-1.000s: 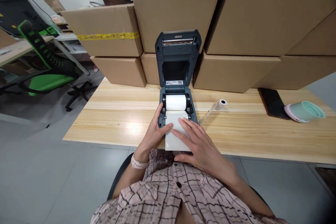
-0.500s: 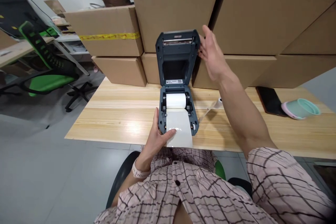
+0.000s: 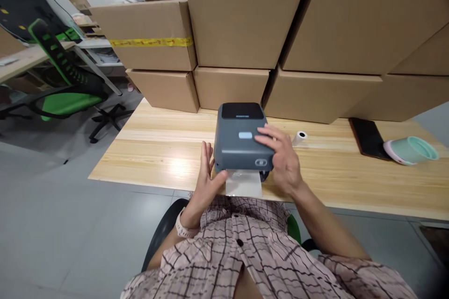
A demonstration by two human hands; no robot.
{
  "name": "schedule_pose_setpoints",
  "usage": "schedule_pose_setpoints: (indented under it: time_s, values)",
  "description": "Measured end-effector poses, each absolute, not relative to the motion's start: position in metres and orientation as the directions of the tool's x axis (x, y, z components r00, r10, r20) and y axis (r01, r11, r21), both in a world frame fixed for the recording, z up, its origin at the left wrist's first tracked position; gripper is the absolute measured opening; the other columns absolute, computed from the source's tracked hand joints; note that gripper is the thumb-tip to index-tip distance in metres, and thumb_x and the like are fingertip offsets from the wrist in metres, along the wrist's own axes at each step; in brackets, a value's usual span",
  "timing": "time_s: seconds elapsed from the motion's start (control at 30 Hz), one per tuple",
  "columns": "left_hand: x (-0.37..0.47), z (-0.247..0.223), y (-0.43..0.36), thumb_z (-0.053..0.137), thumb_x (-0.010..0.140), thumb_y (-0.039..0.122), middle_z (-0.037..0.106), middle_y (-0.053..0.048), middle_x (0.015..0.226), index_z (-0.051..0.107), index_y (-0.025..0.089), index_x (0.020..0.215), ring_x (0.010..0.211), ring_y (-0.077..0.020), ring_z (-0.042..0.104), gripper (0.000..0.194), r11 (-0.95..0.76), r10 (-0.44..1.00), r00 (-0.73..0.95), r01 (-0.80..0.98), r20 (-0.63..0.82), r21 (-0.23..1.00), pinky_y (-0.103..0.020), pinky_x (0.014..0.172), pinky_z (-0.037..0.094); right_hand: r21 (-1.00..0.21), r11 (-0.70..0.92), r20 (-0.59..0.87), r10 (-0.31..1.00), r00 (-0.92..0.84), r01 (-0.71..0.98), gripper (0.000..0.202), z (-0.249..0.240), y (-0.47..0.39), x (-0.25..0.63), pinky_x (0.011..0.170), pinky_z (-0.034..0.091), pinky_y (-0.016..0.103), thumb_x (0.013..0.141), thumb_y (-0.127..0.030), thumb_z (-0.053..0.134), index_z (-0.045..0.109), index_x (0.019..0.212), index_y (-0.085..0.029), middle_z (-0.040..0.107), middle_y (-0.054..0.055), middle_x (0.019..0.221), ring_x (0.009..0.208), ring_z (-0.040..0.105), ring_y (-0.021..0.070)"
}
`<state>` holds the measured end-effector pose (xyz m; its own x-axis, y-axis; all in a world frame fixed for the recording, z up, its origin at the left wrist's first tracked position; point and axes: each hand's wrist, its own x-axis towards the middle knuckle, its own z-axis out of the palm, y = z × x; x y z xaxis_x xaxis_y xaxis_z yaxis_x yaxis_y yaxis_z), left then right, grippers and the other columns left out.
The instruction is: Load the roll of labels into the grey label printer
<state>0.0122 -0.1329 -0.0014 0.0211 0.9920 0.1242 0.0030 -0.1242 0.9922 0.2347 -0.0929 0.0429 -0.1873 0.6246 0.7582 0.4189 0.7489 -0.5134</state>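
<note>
A dark blue-grey label printer (image 3: 233, 145) stands on the wooden table with its lid down or nearly down. White label paper (image 3: 244, 184) sticks out of its front over the table edge. My left hand (image 3: 207, 182) is at the printer's front left corner, fingers apart, thumb beside the paper. On the right part of the lid rests my right hand (image 3: 284, 156), its fingers spread over the top. The paper roll inside is hidden by the lid.
Cardboard boxes (image 3: 231, 88) are stacked behind the printer. A small white roll (image 3: 300, 138) lies right of it. Farther right are a black phone (image 3: 368, 138) and a mint-green cup (image 3: 412, 149). A green chair (image 3: 70, 103) stands at left.
The printer's lid has swung down from upright, covering the paper roll. My right hand has come down with it onto the lid. My left thumb has moved off the paper to its left edge.
</note>
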Motion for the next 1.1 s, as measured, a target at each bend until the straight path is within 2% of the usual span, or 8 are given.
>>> schedule_pose_setpoints:
  time_s: [0.1,0.27,0.5,0.77,0.9,0.97,1.03,1.1]
  values:
    - [0.009,0.008,-0.121,0.054,0.093,0.068,0.013,-0.005,0.175,0.012,0.038,0.164,0.162,-0.0315,0.009,0.088,-0.207,0.978,-0.035,-0.038,0.206,0.978,-0.054,0.130,0.020,-0.447,0.763,0.781,0.588,-0.213,0.467,0.036,0.018,-0.103,0.233,0.113,0.045,0.057,0.107,-0.031,0.040,0.062,0.136,-0.030,0.063,0.008,0.139,0.140,0.052,0.0297]
    - [0.017,0.022,-0.104,0.073,0.085,0.058,0.012,-0.005,0.175,0.017,0.037,0.164,0.162,-0.0328,0.007,0.099,-0.127,0.991,-0.034,-0.013,0.127,0.992,-0.050,0.132,0.014,-0.437,0.768,0.811,0.562,-0.165,0.469,0.038,0.006,-0.103,0.230,0.110,0.047,0.056,0.099,-0.016,0.048,0.065,0.131,-0.028,0.066,0.008,0.136,0.137,0.056,0.0302]
    - [0.021,0.011,-0.113,0.073,0.088,0.049,0.023,-0.012,0.172,0.009,0.032,0.165,0.158,-0.0325,0.026,0.102,-0.013,0.998,0.052,-0.137,0.020,0.990,-0.050,0.128,0.026,-0.452,0.767,0.821,0.557,-0.123,0.456,0.037,-0.010,-0.109,0.223,0.111,0.046,0.057,0.098,-0.014,0.046,0.065,0.128,-0.022,0.064,0.011,0.135,0.138,0.053,0.0309]
    - [0.029,0.003,-0.109,0.070,0.089,0.051,0.034,-0.013,0.168,0.032,0.027,0.159,0.156,-0.0336,0.030,0.084,-0.162,0.986,-0.043,-0.102,0.158,0.982,-0.047,0.126,0.031,-0.468,0.750,0.840,0.541,-0.027,0.466,0.036,-0.026,-0.105,0.213,0.108,0.048,0.060,0.099,-0.019,0.040,0.064,0.125,-0.026,0.065,0.008,0.133,0.136,0.054,0.0305]
    - [0.025,-0.002,-0.125,0.071,0.088,0.051,0.040,-0.013,0.163,0.038,0.029,0.153,0.149,-0.0303,0.042,0.076,-0.179,0.977,-0.117,-0.017,0.175,0.984,-0.044,0.119,0.040,-0.452,0.751,0.845,0.533,-0.037,0.481,0.036,-0.021,-0.105,0.214,0.107,0.049,0.060,0.099,-0.021,0.041,0.064,0.125,-0.029,0.066,0.007,0.131,0.134,0.056,0.0306]
    - [0.021,-0.005,-0.145,0.071,0.088,0.049,0.059,-0.011,0.143,0.055,0.027,0.135,0.127,-0.0257,0.060,0.054,-0.174,0.942,-0.275,0.087,0.191,0.981,-0.038,0.103,0.051,-0.472,0.745,0.837,0.547,-0.026,0.472,0.036,-0.018,-0.106,0.214,0.108,0.048,0.060,0.098,-0.020,0.041,0.064,0.124,-0.030,0.066,0.007,0.130,0.134,0.056,0.0304]
    - [0.018,-0.007,-0.166,0.069,0.090,0.050,0.071,-0.005,0.099,0.067,0.021,0.099,0.088,-0.0180,0.066,0.030,-0.084,0.937,-0.329,0.127,0.121,0.988,-0.029,0.078,0.053,-0.497,0.734,0.825,0.565,-0.011,0.462,0.036,-0.017,-0.107,0.212,0.109,0.047,0.060,0.098,-0.019,0.042,0.065,0.123,-0.030,0.066,0.006,0.130,0.135,0.056,0.0302]
    - [0.020,-0.005,-0.179,0.066,0.089,0.056,0.061,0.000,0.063,0.064,0.018,0.071,0.058,-0.0124,0.056,0.042,0.094,0.985,-0.152,0.083,-0.081,0.992,-0.025,0.058,0.044,-0.511,0.729,0.820,0.572,0.004,0.455,0.035,-0.018,-0.107,0.210,0.110,0.046,0.059,0.098,-0.019,0.043,0.065,0.122,-0.031,0.066,0.005,0.130,0.135,0.056,0.0298]
